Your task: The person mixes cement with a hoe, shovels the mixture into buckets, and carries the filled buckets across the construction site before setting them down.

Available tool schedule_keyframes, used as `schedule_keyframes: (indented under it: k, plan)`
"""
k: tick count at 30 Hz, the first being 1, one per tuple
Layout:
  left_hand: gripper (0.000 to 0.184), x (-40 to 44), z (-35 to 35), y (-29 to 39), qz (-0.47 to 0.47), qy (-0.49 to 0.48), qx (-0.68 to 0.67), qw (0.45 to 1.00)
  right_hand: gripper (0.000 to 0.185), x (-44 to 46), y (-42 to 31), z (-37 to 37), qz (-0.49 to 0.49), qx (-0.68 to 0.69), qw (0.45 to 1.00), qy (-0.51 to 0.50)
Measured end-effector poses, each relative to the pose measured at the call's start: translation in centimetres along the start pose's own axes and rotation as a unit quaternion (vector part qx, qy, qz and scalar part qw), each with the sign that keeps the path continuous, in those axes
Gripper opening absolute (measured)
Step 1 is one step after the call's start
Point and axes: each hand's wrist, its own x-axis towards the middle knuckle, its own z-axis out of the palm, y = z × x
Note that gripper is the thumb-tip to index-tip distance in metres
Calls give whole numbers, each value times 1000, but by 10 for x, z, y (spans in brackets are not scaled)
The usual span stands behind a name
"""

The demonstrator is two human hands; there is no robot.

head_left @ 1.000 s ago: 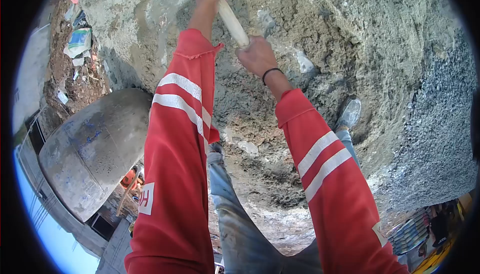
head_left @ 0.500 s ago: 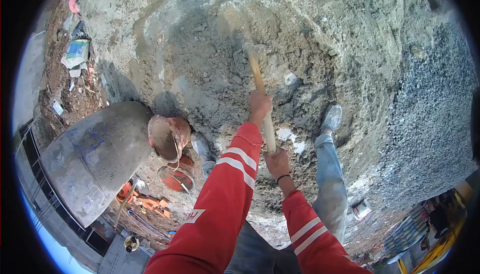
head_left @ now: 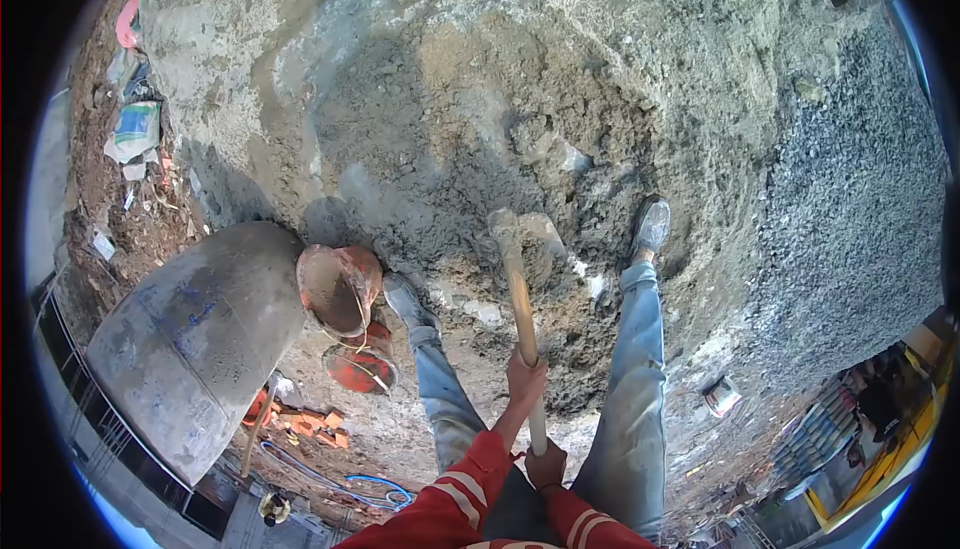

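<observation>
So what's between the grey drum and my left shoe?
In the head view, a dirty bucket, with a red bucket right beside it.

The wooden-handled tool (head_left: 520, 299) slants over lumpy grey mix (head_left: 430, 174), far end caked.

The handle (head_left: 521, 304) is smooth, matt wood, crusted grey towards its far end. Lumpy mortar (head_left: 395, 144) looks damp and dull; coarse, matt gravel (head_left: 840, 219) borders the ground's (head_left: 720, 129) right edge. The drum (head_left: 205, 334) looks like dull metal, the sleeves (head_left: 455, 497) cloth, the jeans (head_left: 641, 369) faded denim.
</observation>
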Motion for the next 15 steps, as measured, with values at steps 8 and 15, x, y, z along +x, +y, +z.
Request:
schedule_keyframes:
  k: [8, 15]
  plan:
    - [14, 83, 35, 318, 264, 2, -156, 952, 33, 214, -202, -114, -308, 110, 939, 105]
    - [16, 276, 137, 433, 336, 60, -13, 940, 29, 355, -300, -204, -254, 122, 954, 103]
